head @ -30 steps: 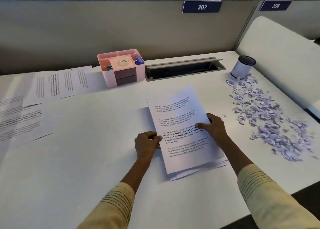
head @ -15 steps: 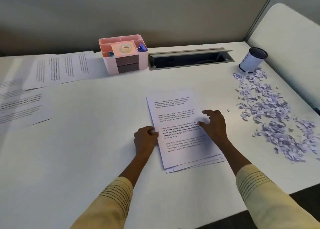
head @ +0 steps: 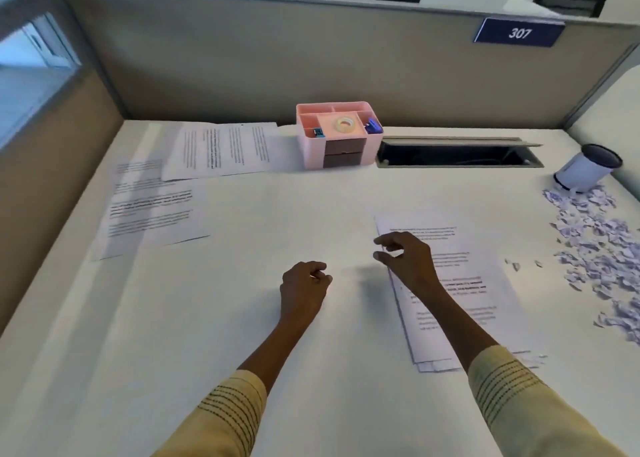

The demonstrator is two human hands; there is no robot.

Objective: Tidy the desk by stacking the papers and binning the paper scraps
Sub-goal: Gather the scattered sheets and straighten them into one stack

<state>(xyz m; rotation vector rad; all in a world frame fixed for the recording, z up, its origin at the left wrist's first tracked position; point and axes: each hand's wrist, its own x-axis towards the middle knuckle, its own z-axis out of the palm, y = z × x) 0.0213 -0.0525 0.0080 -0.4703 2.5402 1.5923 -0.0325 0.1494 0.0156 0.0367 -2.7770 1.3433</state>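
My left hand (head: 304, 288) is loosely curled over bare desk (head: 214, 318), gripping nothing, and my right hand (head: 403, 261) hovers with fingers spread and empty above the left edge of the paper stack (head: 460, 294). Loose sheets (head: 187, 183) lie far left; the scraps (head: 595, 238) spread right of the stack, beside the tipped cup (head: 587, 169).
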